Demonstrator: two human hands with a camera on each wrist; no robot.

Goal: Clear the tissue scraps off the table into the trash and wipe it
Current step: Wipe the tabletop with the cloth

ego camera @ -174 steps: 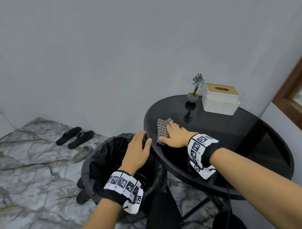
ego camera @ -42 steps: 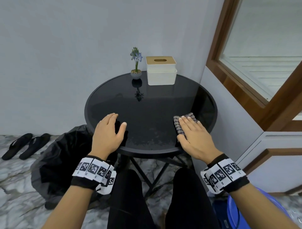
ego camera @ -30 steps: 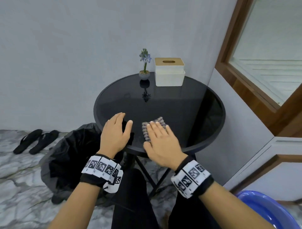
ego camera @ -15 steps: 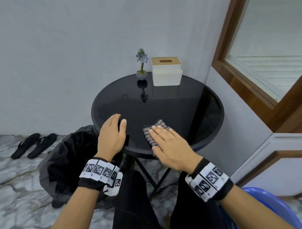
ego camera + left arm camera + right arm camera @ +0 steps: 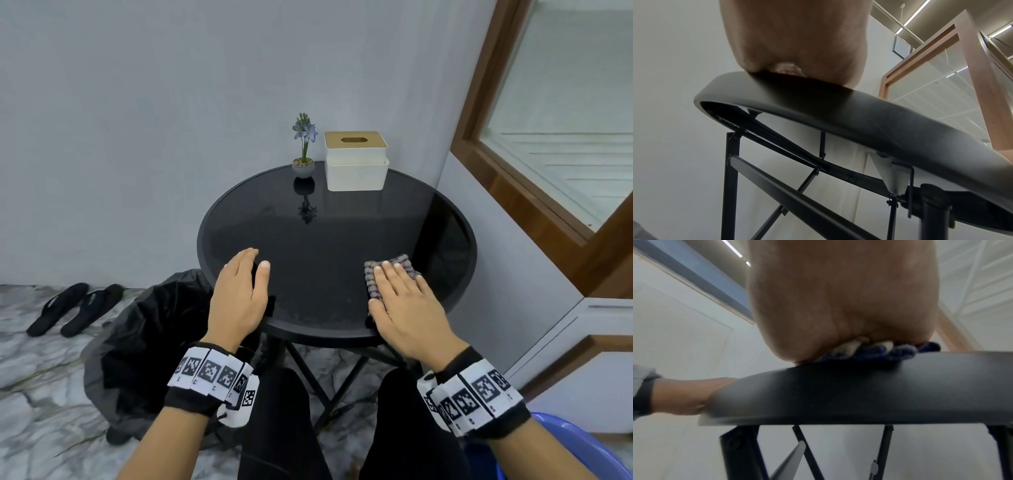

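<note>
Head view: cloth [image 5: 388, 274] now farther right

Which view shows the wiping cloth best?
The head view: the checked grey wiping cloth lies flat on the round black glass table under the right hand. The right wrist view shows only a bunched blue-white edge; the left wrist view shows none.

Soft, even light filled the room; the glossy table [image 5: 342, 240] mirrored the flower pot [image 5: 303, 168]. Both wrist views were blurred up close, with ceiling strips glaring and edges bowed.
</note>
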